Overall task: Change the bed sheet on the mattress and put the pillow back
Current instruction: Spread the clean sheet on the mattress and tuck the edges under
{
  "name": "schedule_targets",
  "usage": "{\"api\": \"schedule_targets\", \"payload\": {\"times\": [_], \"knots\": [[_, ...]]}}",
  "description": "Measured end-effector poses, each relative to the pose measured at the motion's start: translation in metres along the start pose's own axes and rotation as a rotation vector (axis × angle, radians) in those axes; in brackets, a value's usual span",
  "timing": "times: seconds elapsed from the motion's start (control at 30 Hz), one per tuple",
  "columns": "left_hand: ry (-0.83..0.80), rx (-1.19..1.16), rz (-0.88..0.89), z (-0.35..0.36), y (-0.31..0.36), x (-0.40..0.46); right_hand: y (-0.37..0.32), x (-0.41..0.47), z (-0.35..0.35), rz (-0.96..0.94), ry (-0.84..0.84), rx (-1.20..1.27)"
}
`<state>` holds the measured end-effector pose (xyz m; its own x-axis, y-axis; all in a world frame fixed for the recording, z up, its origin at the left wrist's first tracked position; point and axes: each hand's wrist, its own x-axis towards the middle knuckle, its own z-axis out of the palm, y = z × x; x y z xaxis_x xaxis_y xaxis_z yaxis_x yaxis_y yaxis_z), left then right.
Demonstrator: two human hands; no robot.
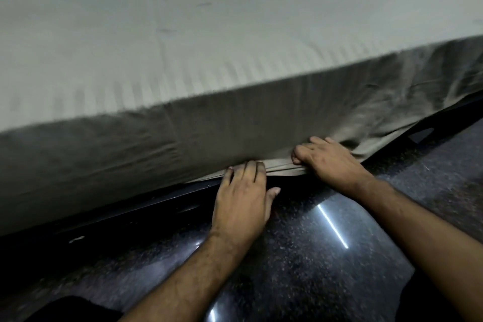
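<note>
You're down low at the side of the bed, and the sheet (235, 65) is already spread over the top of the mattress and draped down its side. It's a pale grey with faint stripes, mostly smooth on top, a bit creased down the side.

Your left hand (241, 200) is flat, fingers straight and together, fingertips pushed against the sheet's bottom hem right where the mattress meets the bed frame (146, 213). It isn't gripping anything, just pressing, thumb sticking out to the side.

Your right hand (328, 158) is just beside it, and this one has its fingers curled around a bunched fold of the hem. To the right of that hand the sheet hangs loose and wrinkly, and its edge lies out over the frame instead of under the mattress.

What's in the way: the dark frame rail runs right under the mattress edge, so the gap your fingers are in is narrow. There's a cutout (422, 134) in the rail further right. Below you is a dark speckled floor (300, 256), shiny, with a streak of light reflecting off it. No pillow in view from here.
</note>
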<state>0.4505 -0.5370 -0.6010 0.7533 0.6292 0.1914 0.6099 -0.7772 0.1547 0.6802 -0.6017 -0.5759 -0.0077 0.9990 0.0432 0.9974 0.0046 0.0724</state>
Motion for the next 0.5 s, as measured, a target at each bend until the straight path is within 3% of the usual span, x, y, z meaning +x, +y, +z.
{"api": "schedule_targets", "payload": {"times": [0.2,0.33,0.5], "knots": [[-0.072,-0.215,0.075,0.006,-0.009,0.011,0.000,0.004,0.000,0.003,0.088,-0.039],[-0.096,-0.217,0.179,0.014,-0.015,0.024,0.006,-0.001,0.001,0.022,0.098,-0.097],[-0.096,-0.262,0.208,0.015,-0.010,0.035,0.009,-0.009,-0.006,0.132,0.116,0.103]]}}
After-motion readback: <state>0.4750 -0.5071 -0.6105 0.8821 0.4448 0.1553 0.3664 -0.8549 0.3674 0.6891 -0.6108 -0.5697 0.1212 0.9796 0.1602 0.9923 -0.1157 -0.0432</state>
